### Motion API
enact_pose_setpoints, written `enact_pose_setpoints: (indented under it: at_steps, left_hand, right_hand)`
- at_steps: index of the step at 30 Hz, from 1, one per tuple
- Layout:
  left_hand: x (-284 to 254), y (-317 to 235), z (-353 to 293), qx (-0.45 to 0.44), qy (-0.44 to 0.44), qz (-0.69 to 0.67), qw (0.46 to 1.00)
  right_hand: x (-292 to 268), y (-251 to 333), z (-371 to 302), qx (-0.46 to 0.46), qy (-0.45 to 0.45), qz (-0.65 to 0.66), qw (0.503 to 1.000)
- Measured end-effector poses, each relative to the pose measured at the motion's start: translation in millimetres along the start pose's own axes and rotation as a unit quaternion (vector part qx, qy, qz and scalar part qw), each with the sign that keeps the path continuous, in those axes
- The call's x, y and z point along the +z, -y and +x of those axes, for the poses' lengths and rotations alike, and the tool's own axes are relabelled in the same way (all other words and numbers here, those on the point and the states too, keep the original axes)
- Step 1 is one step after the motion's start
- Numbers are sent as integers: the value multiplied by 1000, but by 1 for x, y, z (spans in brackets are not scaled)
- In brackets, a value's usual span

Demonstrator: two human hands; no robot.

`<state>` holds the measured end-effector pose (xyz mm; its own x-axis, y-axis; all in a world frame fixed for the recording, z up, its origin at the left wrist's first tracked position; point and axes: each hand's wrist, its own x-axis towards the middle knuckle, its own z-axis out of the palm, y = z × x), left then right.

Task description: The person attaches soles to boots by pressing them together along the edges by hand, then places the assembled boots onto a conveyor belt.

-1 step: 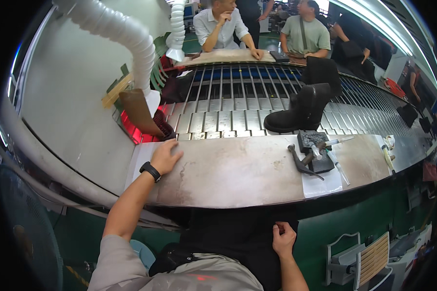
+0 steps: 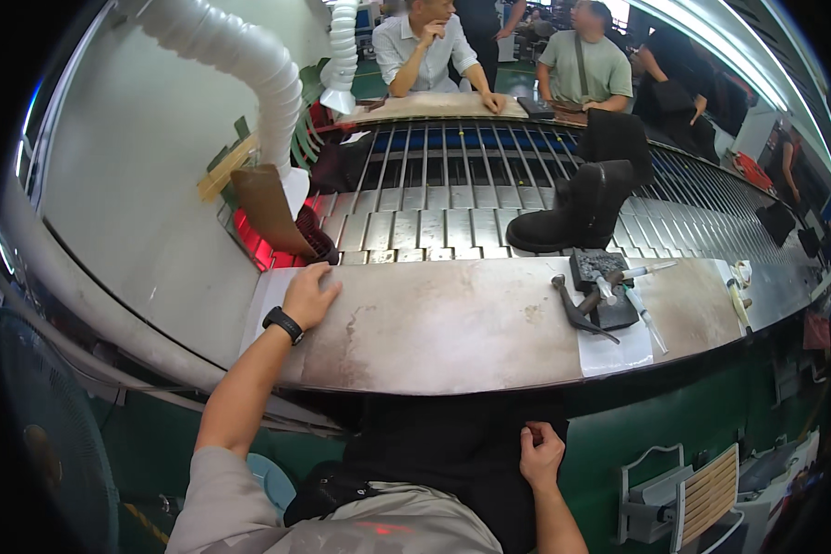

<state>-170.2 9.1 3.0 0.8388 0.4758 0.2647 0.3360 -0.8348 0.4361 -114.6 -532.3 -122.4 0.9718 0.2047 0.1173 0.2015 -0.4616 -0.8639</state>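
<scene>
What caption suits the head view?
Left hand flat on worn bench, right hand on dark cloth, boot on conveyor.
</scene>
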Motion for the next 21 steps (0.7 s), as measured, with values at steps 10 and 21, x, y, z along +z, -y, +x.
enact_pose_setpoints:
  at_steps: [10, 21]
  left_hand:
    - [5, -31, 86, -221, 54, 90, 970]
    - [33, -15, 133, -258, 123, 147, 947]
  right_hand:
    - [18, 4, -1, -21, -11, -32, 999]
    - [9, 7, -6, -13, -25, -71, 997]
